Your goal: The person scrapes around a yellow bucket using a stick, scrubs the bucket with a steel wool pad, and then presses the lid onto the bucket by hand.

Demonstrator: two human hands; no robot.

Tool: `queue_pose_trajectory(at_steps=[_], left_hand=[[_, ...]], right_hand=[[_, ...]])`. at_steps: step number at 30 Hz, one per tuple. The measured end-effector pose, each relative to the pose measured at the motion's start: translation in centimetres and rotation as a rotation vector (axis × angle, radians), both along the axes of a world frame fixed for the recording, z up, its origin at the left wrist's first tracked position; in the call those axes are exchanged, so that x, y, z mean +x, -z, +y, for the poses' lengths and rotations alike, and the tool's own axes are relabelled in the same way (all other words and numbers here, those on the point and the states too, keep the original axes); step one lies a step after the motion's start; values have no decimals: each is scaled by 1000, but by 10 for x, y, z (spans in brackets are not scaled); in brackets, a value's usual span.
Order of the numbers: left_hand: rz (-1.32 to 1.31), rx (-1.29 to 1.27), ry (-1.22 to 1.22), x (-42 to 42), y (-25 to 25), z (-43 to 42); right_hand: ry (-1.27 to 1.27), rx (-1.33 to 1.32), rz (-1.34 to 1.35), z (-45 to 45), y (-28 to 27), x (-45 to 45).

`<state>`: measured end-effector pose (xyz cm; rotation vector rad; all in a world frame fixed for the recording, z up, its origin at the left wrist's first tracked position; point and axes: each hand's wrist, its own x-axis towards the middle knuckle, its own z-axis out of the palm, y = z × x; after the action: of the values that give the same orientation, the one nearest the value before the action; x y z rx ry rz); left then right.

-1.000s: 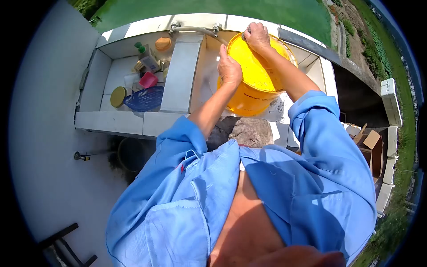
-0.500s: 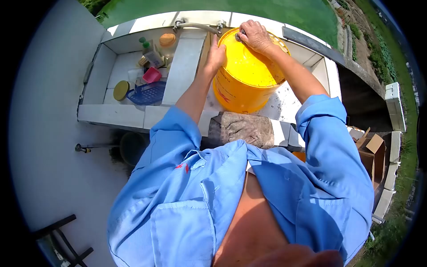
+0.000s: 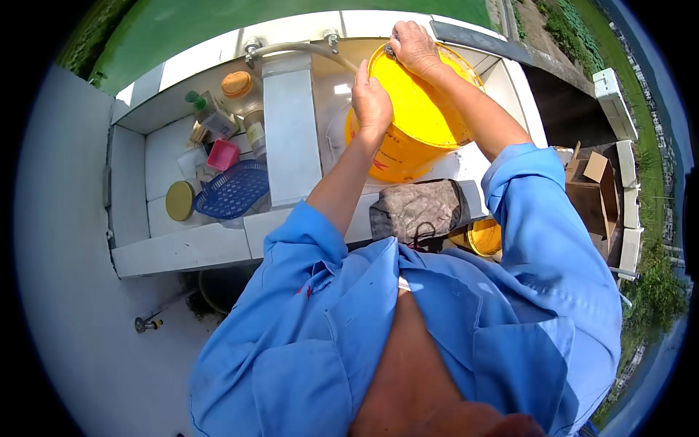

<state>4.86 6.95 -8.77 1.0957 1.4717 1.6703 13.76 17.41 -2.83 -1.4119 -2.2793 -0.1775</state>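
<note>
Right hand (image 3: pixel 416 48): fingers closed on one dark pad (image 3: pixel 390 51), at the bucket's rim.
Left hand (image 3: pixel 372 102): fingers extended, not curled, along the bucket's left side.
Yellow bucket (image 3: pixel 419 102): one, in the sink's right compartment.
Sink (image 3: pixel 293 138): two compartments; left holds one blue basket (image 3: pixel 234 189), one pink tub (image 3: pixel 223 155).
Taps (image 3: pixel 253 49): two, behind.
Cloth (image 3: pixel 419 207): one, on the front ledge.

The basket (image 3: pixel 234 191) lies left of the bucket (image 3: pixel 408 109), the cloth (image 3: pixel 419 209) before it, the hose (image 3: pixel 302 48) behind.
</note>
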Motion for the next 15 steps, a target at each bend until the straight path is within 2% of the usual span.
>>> queue_pose_trajectory(at_steps=[4, 6, 8, 12, 13, 15], left_hand=[[-106, 43, -43, 3, -1, -3], [-9, 42, 6, 3, -7, -5], [-38, 47, 16, 1, -12, -9], [-80, 118, -64, 7, 0, -1], [-58, 107, -54, 6, 4, 0], [-109, 95, -36, 4, -18, -10]], right_hand=[[411, -92, -45, 0, -5, 65], [490, -126, -3, -21, -9, 82], [617, -235, 69, -41, -14, 84], [171, 8, 148, -38, 5, 9], [115, 6, 109, -26, 8, -10], [48, 4, 88, -4, 8, -16]])
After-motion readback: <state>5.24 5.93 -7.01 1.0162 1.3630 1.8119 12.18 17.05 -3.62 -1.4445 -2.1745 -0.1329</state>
